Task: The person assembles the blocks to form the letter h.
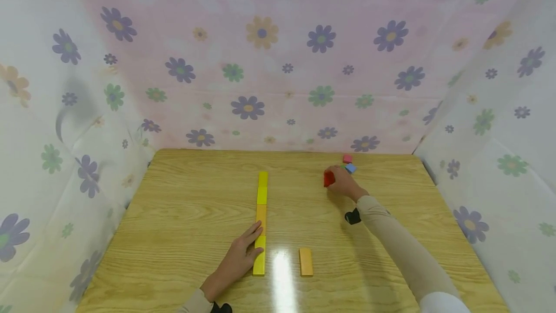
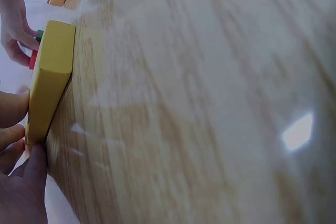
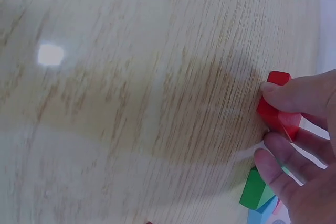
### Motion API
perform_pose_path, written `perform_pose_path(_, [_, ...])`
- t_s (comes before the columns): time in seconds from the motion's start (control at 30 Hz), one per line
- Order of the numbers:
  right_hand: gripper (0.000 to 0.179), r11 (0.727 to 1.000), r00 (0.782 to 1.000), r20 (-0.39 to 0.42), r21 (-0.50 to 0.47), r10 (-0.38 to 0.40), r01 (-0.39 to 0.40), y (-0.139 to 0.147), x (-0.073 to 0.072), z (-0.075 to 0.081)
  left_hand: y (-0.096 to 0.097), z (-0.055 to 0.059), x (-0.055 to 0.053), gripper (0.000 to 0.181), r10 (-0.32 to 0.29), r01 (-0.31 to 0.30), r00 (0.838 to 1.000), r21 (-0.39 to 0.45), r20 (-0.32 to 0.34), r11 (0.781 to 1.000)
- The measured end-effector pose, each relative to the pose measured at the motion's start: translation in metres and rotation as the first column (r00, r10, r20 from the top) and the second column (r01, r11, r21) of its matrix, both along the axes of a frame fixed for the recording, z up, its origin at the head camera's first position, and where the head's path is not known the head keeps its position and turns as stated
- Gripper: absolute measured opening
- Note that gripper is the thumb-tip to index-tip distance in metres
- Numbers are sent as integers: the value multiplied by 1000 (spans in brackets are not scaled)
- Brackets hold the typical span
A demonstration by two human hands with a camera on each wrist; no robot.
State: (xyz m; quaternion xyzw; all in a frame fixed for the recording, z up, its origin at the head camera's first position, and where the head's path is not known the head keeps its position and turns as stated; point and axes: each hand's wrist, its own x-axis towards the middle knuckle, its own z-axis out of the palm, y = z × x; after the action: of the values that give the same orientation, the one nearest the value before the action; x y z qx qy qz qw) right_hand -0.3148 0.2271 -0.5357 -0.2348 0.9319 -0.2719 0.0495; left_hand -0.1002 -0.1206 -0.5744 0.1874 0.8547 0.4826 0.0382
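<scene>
Yellow and orange blocks lie end to end in a straight row (image 1: 262, 196) on the table. My left hand (image 1: 238, 255) rests against the row's left side. Its fingertips touch the orange block (image 1: 261, 214), and its thumb is on the nearest yellow block (image 1: 258, 267), whose end face shows in the left wrist view. At the back right, my right hand (image 1: 345, 182) pinches a red block (image 3: 273, 109) between thumb and fingers, at the tabletop. Beside those fingers lie a green block (image 3: 255, 190) and a blue block (image 1: 351, 168), partly covered by the hand in the right wrist view.
A single orange block (image 1: 306, 262) lies right of the row, near the front. A pink-red block (image 1: 347, 159) sits by the table's back edge. Flower-printed cloth (image 1: 278, 62) stands around the back and sides of the wooden table (image 1: 182, 216).
</scene>
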Motion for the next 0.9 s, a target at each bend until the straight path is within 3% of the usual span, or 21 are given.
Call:
perform_pose_path(0.33, [45, 995, 997, 14, -68, -78, 79, 8, 12, -4, 1, 2, 0, 53, -7, 6, 1000, -9, -14, 1000])
perform_pose_path(0.7, [47, 984, 993, 108, -164, -53, 71, 2, 32, 12, 0, 3, 1, 53, 4, -5, 1000, -10, -21, 1000])
perform_pose_path(0.9, [45, 985, 996, 88, -169, -18, 33, -4, 44, 19, 0, 2, 2, 53, 0, 0, 1000, -7, -30, 1000])
